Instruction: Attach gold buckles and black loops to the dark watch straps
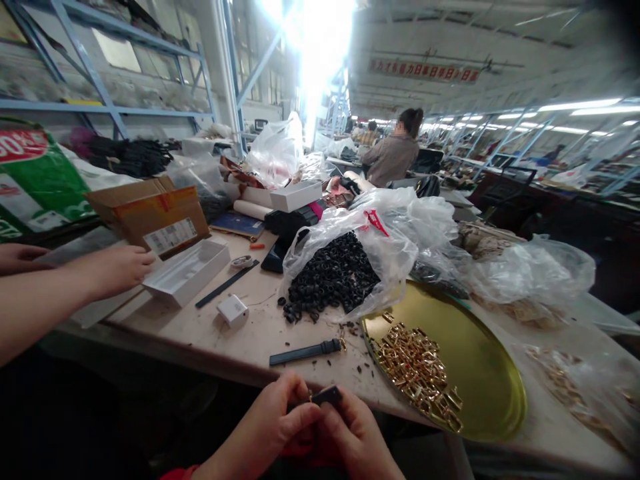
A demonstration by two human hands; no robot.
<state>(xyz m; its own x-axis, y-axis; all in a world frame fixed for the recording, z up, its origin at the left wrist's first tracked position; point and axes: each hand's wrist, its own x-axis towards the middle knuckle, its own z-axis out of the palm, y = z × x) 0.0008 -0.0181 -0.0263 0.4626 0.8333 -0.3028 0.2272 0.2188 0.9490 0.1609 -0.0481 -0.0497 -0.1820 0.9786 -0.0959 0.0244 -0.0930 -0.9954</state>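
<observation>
Below the front edge of the table, my left hand (277, 420) and my right hand (356, 433) meet at a short dark leather strap (327, 395). Right thumb and fingers pinch the strap. My left fingertips are closed at its other end, where a small glint of gold metal shows; its shape is mostly hidden by the fingers. Just beyond my hands, a dark watch strap (303, 353) with a gold buckle lies on the table. To the right, a round gold tray (480, 373) bears a heap of gold buckles (413, 363).
An open plastic bag (400, 250) spills small black loops (333, 277). A white charger (233, 311), a flat strip (227, 285), a white box (187, 273) and a cardboard box (155, 220) stand left. Another person's hand (113, 270) reaches in there. Gold parts in plastic (575, 380) lie far right.
</observation>
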